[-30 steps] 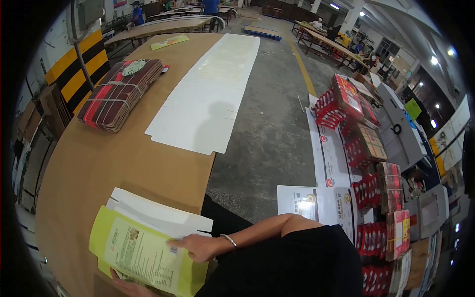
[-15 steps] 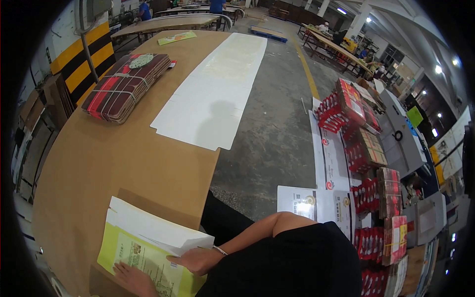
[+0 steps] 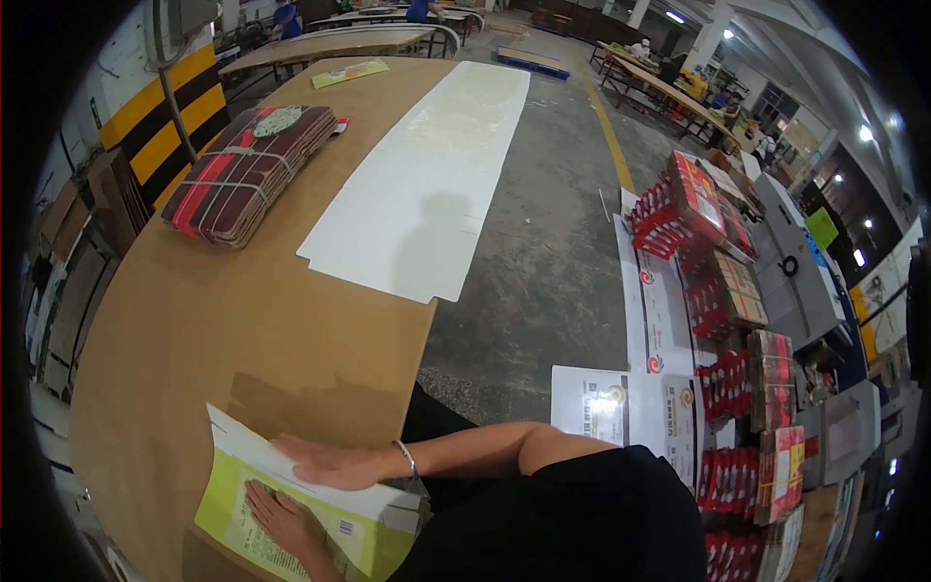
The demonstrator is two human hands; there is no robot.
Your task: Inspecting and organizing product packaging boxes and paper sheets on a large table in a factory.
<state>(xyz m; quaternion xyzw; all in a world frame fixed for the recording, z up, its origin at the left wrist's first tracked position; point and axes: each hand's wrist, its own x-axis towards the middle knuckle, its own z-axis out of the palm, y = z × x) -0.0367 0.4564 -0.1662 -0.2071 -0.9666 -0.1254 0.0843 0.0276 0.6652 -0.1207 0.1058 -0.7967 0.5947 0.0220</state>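
Note:
On the near part of the brown table lies a yellow-green printed cardboard sheet (image 3: 228,477) with a white strip along its far side. My left hand (image 3: 286,524) rests flat on the green printed face, fingers stretched out, hand open. Just beyond it my right hand (image 3: 335,464), with a bracelet at the wrist, lies open and flat across the white strip. Neither hand grips the sheet. Part of the print is hidden under the left hand and the near edge runs toward my dark sleeve.
A long white sheet (image 3: 412,194) runs along the table's right side. To its left sits a tied bundle of red and brown cardboard (image 3: 247,175). A small green printed piece (image 3: 351,74) lies farther off. Tied red stacks (image 3: 774,378) stand on the right.
My right hand has moved from the sheet's right part leftward and away from me, onto the white strip, and its fingers have straightened. My left hand stays on the green face, shifted slightly.

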